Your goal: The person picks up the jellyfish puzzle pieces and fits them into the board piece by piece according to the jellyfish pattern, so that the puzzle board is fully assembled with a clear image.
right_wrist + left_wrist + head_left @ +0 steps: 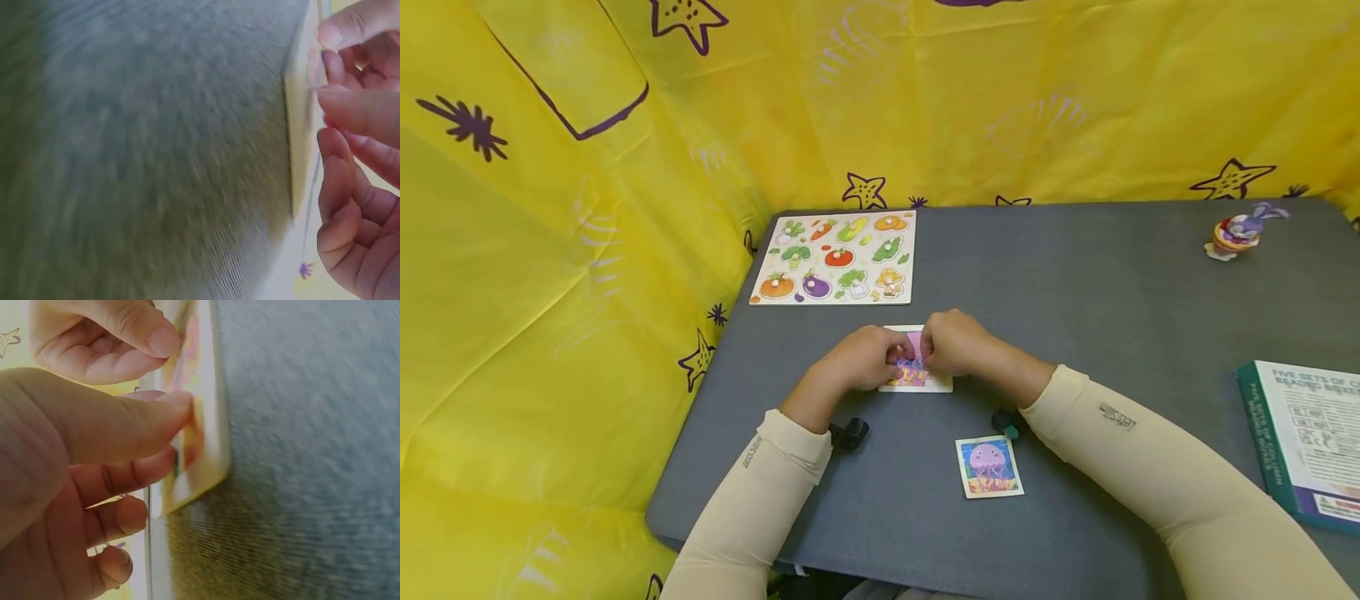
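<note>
A small jellyfish jigsaw puzzle [913, 377] in a pale tray lies on the table in the head view, partly covered by both hands. My left hand [867, 357] touches it from the left, thumb and forefinger bent; whether they pinch anything is hidden. From the right, my right hand [957, 343] pinches with thumb and forefinger at a pink puzzle piece [916, 338], mostly covered by the fingers. The tray's edge [215, 425] shows beside the left thumb in the left wrist view. Nearer the body lies a jellyfish picture card [989, 468].
A wooden vegetable peg puzzle [865, 262] lies at the back left. A rabbit figurine [1236, 233] stands at the far right, and a boxed set [1311, 442] lies at the right edge. Yellow printed cloth [1037, 108] hangs behind and to the left.
</note>
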A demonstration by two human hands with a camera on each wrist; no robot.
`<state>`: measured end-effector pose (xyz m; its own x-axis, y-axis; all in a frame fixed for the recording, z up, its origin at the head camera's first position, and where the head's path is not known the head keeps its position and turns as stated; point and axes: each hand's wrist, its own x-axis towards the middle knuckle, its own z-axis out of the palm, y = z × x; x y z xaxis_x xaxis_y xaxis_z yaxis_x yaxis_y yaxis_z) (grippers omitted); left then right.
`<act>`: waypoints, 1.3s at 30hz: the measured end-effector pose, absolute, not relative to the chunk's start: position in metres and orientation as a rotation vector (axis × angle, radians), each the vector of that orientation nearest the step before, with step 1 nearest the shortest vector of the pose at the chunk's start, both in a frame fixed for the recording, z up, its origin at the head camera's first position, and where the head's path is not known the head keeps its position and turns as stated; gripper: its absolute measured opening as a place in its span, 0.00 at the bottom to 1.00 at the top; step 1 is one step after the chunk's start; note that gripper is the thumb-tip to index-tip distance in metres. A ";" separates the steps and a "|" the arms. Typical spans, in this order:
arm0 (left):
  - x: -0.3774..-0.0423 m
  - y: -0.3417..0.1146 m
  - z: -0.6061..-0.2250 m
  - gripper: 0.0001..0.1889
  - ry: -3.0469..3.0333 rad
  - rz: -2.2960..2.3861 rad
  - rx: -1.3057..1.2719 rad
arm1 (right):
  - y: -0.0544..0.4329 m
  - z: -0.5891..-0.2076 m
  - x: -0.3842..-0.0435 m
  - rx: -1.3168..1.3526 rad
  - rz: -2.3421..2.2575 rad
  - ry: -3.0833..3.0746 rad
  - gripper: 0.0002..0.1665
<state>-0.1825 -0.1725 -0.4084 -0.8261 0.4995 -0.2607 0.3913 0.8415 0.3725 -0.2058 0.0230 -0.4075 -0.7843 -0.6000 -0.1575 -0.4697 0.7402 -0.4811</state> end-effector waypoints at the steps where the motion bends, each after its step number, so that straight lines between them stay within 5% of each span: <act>1: -0.182 -0.172 -0.408 0.10 2.670 0.411 0.683 | 0.026 -0.406 -0.205 -0.826 -0.612 2.642 0.08; 6: -0.181 -0.166 -0.405 0.12 2.679 0.312 0.787 | 0.053 -0.393 -0.197 -0.796 -0.602 2.642 0.04; 21: -0.183 -0.154 -0.409 0.17 2.645 0.347 0.899 | 0.151 -0.388 -0.161 -0.727 -0.393 2.592 0.24; 39: -0.187 -0.155 -0.413 0.17 2.618 0.414 0.855 | 0.129 -0.395 -0.165 -0.755 -0.860 2.639 0.05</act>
